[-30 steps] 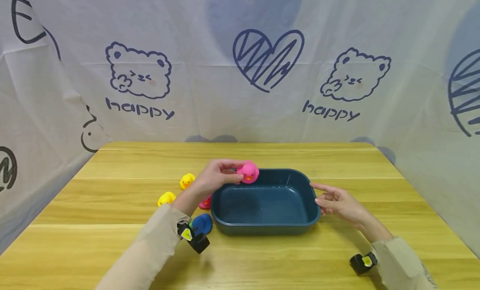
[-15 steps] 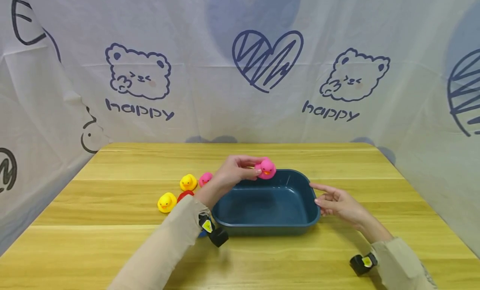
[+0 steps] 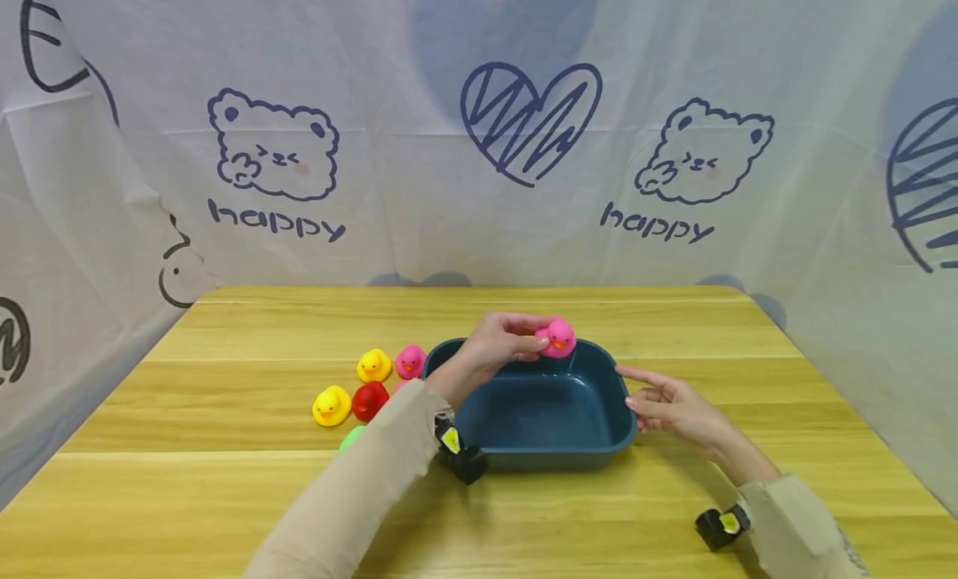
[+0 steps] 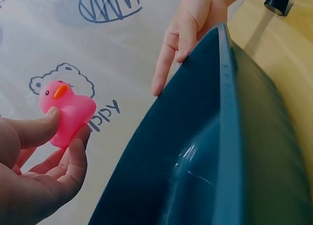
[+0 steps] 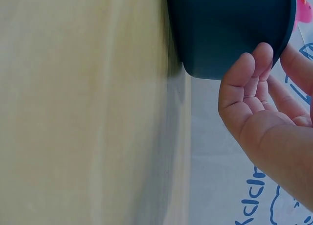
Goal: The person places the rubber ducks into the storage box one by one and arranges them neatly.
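My left hand (image 3: 497, 344) pinches a pink rubber duck (image 3: 560, 338) between thumb and fingers, above the far rim of a dark teal plastic tub (image 3: 535, 461). In the left wrist view the duck (image 4: 73, 110) sits tilted at the fingertips, apart from the tub wall. My right hand (image 3: 679, 408) touches the tub's right end, its index finger straight at the rim and its thumb lower against the outside. From the right wrist view the fingers (image 5: 237, 85) lie loosely bent at the outer wall. The visible tub floor holds nothing; my left forearm hides its left part.
Left of the tub stand two yellow ducks (image 3: 331, 406), a red duck (image 3: 370, 402) and another pink duck (image 3: 410, 362). A green duck (image 3: 352, 437) shows partly behind my left sleeve. A white printed cloth (image 3: 419, 188) hangs behind the wooden table (image 3: 224, 496).
My left hand has moved right with the pink duck, from the tub's far left toward its far right corner. The right hand has stayed at the tub's end.
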Demonstrator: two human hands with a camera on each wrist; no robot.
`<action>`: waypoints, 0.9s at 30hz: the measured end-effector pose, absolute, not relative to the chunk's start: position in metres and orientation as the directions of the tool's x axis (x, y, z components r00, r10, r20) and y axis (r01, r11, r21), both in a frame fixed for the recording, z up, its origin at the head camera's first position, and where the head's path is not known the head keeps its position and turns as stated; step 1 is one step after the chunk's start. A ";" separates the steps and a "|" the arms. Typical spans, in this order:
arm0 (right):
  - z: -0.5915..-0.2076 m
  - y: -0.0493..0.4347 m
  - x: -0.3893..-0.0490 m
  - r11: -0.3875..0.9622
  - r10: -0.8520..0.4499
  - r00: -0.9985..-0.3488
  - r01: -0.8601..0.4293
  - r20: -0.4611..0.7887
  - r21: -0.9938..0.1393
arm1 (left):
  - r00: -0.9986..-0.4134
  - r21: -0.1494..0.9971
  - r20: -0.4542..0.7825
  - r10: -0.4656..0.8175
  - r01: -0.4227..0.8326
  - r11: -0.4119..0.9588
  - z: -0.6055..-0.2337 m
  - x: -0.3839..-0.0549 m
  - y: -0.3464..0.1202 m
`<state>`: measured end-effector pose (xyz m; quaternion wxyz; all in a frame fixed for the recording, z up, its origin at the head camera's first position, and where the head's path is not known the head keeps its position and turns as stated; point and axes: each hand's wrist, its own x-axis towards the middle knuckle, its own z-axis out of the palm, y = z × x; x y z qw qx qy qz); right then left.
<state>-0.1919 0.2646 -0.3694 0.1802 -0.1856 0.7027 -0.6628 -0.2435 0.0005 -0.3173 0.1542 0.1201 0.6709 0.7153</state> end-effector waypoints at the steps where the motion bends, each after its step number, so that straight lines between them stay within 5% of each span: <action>1: -0.369 0.265 -0.192 0.053 -0.499 -0.866 -0.022 -0.008 -0.998 | -0.926 0.997 -0.043 0.376 -0.067 -0.050 -0.318 -0.245 0.002; 27: -0.370 0.266 -0.192 0.073 -0.495 -0.869 -0.017 -0.021 -0.997 | -0.915 0.984 -0.159 0.371 -0.177 -0.013 -0.335 -0.255 0.040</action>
